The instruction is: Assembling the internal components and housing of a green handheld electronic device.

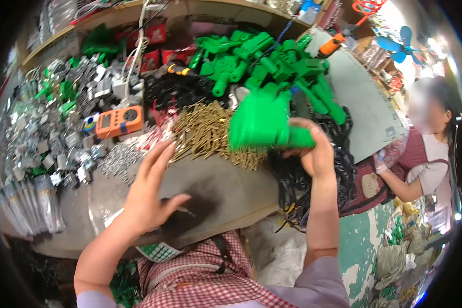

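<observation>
My right hand (318, 154) is closed around the short round end of a green plastic housing (259, 120), raised over the bench and smeared by motion. My left hand (150, 192) hovers above the bench's bare front part, fingers stretched and thumb apart, with nothing in it. Beyond the hands lies a heap of thin brass-coloured pins (203, 128). Small silver screws (120, 161) are spread just past my left hand. Farther back, more green plastic housings (256, 51) are piled up.
On the left are an orange meter (119, 122) and many bagged metal parts (46, 138). Black cables (292, 179) hang over the bench edge by my right forearm. An orange-handled screwdriver (331, 45) lies at the back right. Another person (428, 149) sits at the right.
</observation>
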### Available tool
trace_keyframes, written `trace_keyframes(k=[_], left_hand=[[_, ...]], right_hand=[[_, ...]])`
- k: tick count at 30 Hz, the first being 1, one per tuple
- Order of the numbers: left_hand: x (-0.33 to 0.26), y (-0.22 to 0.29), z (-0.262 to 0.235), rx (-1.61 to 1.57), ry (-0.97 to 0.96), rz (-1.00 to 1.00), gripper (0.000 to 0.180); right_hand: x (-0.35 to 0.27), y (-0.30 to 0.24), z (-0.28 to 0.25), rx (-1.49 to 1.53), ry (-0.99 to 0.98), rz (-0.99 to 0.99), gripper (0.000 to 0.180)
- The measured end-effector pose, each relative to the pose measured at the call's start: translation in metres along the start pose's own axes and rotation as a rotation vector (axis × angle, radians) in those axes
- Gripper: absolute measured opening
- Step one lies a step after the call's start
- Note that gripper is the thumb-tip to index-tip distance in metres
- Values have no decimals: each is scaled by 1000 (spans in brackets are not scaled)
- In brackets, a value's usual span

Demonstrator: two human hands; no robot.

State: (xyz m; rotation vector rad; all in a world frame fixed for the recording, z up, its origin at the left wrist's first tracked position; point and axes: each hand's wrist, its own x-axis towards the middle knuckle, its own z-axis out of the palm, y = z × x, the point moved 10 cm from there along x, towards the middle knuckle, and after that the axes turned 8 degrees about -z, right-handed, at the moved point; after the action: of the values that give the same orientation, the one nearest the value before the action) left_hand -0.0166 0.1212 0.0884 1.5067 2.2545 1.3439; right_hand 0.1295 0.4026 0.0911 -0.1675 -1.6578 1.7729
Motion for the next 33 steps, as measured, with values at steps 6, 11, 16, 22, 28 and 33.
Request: trace_keyframes(k=[6,11,16,22,28,33], left_hand=[[-6,32,40,-411,-600,-20,94],[-28,15,36,-669,-383,-151,75],[-46,-19,23,-507,-120,-225,76],[-9,21,13,88,-320,76,78],[98,47,7,263,79,189,115],[27,50,67,-114,-352,130,82]], right_hand=[[-35,81,88,179,3,547,47],[-10,67,116,-227,-260,132,39],[-76,9,185,-290,-570,-246,73],[-98,50,120,-323,-350,77,90],[-86,0,49,-234,293,-198,92],[-86,37,121,-775,-125,-205,90]])
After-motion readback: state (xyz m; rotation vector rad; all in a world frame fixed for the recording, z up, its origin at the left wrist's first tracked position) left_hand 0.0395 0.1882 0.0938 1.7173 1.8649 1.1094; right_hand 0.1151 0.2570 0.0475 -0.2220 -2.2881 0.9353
